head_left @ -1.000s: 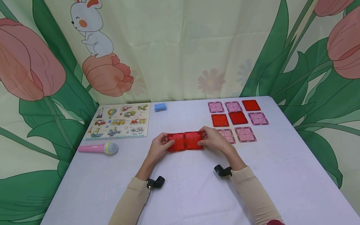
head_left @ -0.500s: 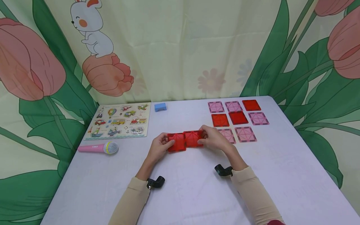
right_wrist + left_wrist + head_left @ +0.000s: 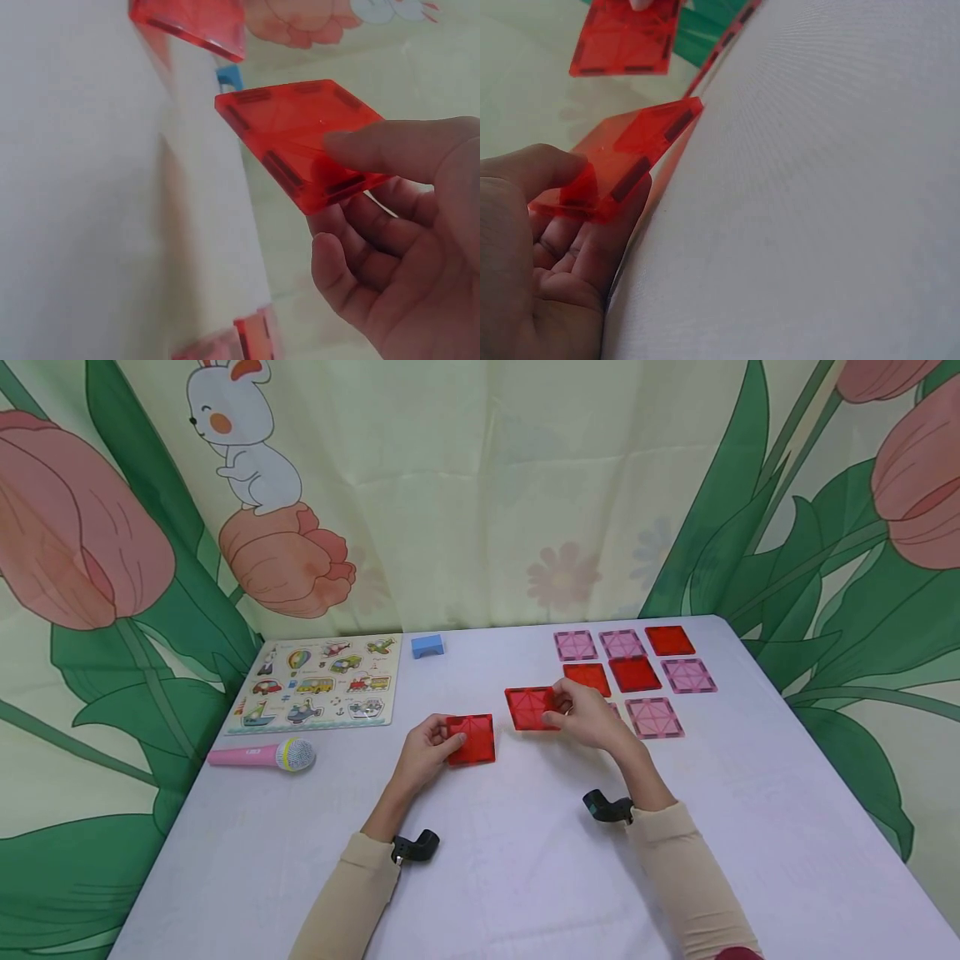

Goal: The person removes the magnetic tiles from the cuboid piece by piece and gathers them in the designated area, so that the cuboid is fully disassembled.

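Observation:
My left hand (image 3: 424, 752) pinches a clear red square magnetic tile (image 3: 476, 742) between thumb and fingers, above the middle of the table. In the left wrist view that tile (image 3: 630, 154) tilts over the curled fingers. To the right and a little farther back, my right hand (image 3: 588, 718) pinches a second red magnetic tile (image 3: 527, 708) by its right edge. The right wrist view shows this tile (image 3: 292, 135) with the thumb on its upper face and fingers beneath. A gap separates the two tiles.
Rows of pink magnetic tiles (image 3: 655, 718) and red magnetic tiles (image 3: 634, 674) lie at the back right; my right hand partly covers the nearest row. A picture puzzle board (image 3: 315, 683), a pink microphone (image 3: 258, 755) and a blue block (image 3: 427, 646) lie on the left side. A printed curtain (image 3: 480, 485) hangs behind.
The two red tiles were edge to edge; the right one slid slightly back, then came apart. My right hand has carried it right and away from me. My left hand has stayed still.

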Demonstrator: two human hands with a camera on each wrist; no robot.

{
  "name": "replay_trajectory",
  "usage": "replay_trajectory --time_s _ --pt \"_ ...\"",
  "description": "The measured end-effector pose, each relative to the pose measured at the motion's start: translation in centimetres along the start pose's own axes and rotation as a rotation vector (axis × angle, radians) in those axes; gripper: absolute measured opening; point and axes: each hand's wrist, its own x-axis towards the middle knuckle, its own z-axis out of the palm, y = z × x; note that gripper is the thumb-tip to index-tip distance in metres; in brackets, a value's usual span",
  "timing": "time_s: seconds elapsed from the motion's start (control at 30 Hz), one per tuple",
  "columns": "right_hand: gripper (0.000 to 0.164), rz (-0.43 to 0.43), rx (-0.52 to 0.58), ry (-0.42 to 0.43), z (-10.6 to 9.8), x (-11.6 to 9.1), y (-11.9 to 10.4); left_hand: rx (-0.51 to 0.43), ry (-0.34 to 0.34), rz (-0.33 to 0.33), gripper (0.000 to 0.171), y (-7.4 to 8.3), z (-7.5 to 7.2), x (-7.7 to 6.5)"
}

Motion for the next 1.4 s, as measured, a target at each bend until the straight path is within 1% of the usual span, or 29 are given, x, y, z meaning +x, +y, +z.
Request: replay_trajectory --time_s 0.23,0.37,0.7,0.83,1.07,1.4 --pt "0.038 0.037 0.052 0.077 -1.7 -0.4 0.5 0.009 -0.004 -0.009 0.022 0.1 0.0 0.0" --pt "0.041 0.062 0.074 0.136 -2.7 -0.7 0.8 0.016 -0.005 -0.012 0.023 0.1 0.0 -0.1" --pt "0.046 0.115 0.130 0.281 -5.3 -1.6 2.5 0.005 -0.002 -0.026 0.026 0.2 0.1 -0.1" --pt "0.051 0.140 0.153 0.327 -6.1 -2.0 3.1 0.008 0.002 -0.029 0.025 0.1 0.1 -0.1" --pt "0.057 0.182 0.154 0.407 -7.4 -2.6 4.3 0.011 0.001 -0.039 0.026 0.0 0.1 0.0" --pt "0.060 0.273 0.189 0.493 -8.9 -3.2 5.6 0.013 -0.014 -0.029 0.026 0.1 0.0 -0.1"
